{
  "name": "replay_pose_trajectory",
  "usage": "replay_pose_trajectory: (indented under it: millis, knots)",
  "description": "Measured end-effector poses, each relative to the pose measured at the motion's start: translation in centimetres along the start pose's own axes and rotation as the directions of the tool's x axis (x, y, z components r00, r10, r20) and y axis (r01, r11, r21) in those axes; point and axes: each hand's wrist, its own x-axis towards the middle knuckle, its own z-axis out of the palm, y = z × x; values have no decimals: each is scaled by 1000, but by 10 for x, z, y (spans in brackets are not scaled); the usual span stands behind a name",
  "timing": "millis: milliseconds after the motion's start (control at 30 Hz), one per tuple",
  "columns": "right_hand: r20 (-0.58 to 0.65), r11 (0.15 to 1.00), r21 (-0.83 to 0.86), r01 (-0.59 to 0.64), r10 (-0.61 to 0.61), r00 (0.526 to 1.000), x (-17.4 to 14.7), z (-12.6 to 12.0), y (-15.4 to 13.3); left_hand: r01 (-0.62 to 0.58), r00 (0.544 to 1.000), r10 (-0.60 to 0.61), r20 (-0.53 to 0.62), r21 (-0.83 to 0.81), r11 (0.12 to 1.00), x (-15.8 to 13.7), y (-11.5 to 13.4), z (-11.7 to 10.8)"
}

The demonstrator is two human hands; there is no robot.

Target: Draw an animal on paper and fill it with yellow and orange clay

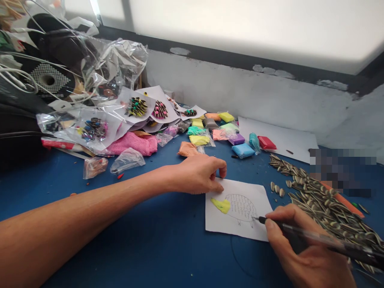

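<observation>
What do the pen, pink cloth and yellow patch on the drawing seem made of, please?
Pen: probably glossy plastic; its barrel shows highlights. Pink cloth: likely matte terry fabric, with nubbly pile. Yellow patch: perhaps satiny modelling clay; its surface looks smeared.

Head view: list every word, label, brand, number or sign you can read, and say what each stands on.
None can be read for certain.
Black disc at the upper left: small pale print below its dotted pattern, too small and blurred to read.
Pen in the right hand: no legible print.
White sheet under its tip: a drawing with rows of short marks, no readable letters.
</observation>
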Motion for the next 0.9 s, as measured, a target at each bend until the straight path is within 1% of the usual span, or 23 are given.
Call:
replay_pose_trajectory:
  millis: [167,267,400,633,700,800,900]
  knots:
    - [-16,1000,14,-16,17,1000,-3,-1,3,-11,1000,11,-3,15,1000,0,0,0]
    - [-36,1000,-12,-18,18,999,-5,-2,4,-8,1000,8,2,13,1000,-1,0,0]
    - [-31,999,-35,-31,29,999,-5,-3,5,-8,1000,8,8,11,1000,-1,1,-1]
    - [22,996,11,-84,83,996,-1,-2,4,-11,1000,11,7,7,1000,-1,0,-1]
    - [21,995,19,-98,98,995,-1,-2,4,-13,1000,13,10,5,1000,-1,0,-1]
    - [19,996,26,-85,84,996,-2,-3,3,-19,1000,19,5,6,1000,-1,0,0]
    - [1,993,68,-94,94,996,-5,-4,-1,-19,1000,19,-1,3,1000,-1,-1,0]
